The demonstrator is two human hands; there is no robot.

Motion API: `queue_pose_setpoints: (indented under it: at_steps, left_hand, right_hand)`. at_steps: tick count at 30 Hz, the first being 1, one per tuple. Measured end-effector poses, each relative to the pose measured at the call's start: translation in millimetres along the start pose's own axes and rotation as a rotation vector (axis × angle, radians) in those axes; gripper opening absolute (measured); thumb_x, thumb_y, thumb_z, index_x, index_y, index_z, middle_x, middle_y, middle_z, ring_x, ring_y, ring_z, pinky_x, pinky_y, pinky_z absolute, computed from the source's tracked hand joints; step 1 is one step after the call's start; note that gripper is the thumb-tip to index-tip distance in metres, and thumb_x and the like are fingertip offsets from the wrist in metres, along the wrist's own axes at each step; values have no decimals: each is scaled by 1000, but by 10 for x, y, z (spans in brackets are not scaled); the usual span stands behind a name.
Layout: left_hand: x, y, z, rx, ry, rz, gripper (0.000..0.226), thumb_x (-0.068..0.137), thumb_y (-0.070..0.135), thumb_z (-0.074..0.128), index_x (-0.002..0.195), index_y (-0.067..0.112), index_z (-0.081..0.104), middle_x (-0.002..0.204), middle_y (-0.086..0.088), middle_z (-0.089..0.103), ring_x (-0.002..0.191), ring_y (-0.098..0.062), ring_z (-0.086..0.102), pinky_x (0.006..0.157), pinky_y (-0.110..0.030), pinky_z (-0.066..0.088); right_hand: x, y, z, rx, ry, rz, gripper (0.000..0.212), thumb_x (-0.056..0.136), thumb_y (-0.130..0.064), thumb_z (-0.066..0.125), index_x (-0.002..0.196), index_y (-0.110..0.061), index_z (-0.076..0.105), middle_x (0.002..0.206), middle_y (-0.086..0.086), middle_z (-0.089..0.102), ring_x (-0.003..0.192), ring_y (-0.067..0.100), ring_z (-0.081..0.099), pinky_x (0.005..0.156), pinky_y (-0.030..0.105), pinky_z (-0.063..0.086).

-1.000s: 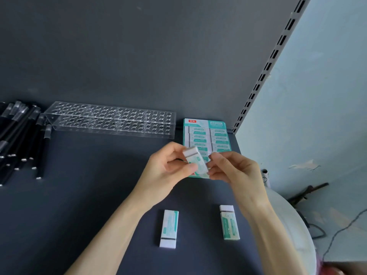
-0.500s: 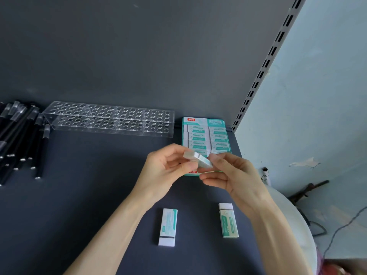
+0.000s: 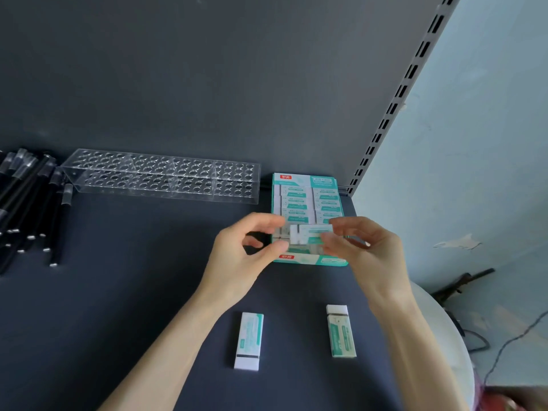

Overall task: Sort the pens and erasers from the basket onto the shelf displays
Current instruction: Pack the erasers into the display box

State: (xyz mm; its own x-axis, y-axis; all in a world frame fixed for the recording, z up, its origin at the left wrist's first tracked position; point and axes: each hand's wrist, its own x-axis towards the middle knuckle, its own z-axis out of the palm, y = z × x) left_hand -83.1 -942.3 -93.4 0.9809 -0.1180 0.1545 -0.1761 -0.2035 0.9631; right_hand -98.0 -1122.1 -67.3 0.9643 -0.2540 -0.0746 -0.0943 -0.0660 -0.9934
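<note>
An eraser (image 3: 308, 237) is pinched at its ends by the left hand (image 3: 243, 262) and the right hand (image 3: 367, 256), level over the near end of the eraser box (image 3: 305, 185). Nearer than the box, a second eraser (image 3: 249, 341) and a third eraser (image 3: 341, 330) are laid flat on the shelf (image 3: 133, 292). A clear pen rack (image 3: 163, 176) is set left of the box.

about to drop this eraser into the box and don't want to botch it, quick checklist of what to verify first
1. Grip on the eraser: ok, left hand and right hand pinch its ends.
2. Eraser over the display box: ok.
3. Eraser lies crosswise like the boxed rows: ok.
4. Free slot in the front row: cannot tell, the hands hide it.
5. Loose erasers put away: not ok, both lie on the shelf.
</note>
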Motion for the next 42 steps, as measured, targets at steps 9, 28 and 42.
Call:
queue_pose_setpoints:
  at_steps: [9,28,42]
  left_hand:
    - [-49,-53,108,511,-46,-35,66,85,41,63,143,26,36,139,11,44,119,-1,25,104,-28,22]
    - [-279,-80,-81,407,-22,9,42,75,46,71,111,27,62,104,19,55,100,-3,52,86,-18,38]
    - [-792,-79,-375,458,-263,-22,40,57,63,67,89,40,61,108,24,56,107,-1,48,90,-11,33]
  right_hand:
    - [190,52,-147,-453,229,-73,4,80,-17,69,77,-20,68,69,-18,66,68,0,62,51,9,42]
    - [-114,215,-120,-387,133,-217,8,82,-20,69,80,-23,62,70,-5,57,58,8,46,55,11,37]
    - [-711,451,-345,-583,-186,-242,28,69,-36,80,90,-37,62,88,-18,59,85,8,51,74,6,36]
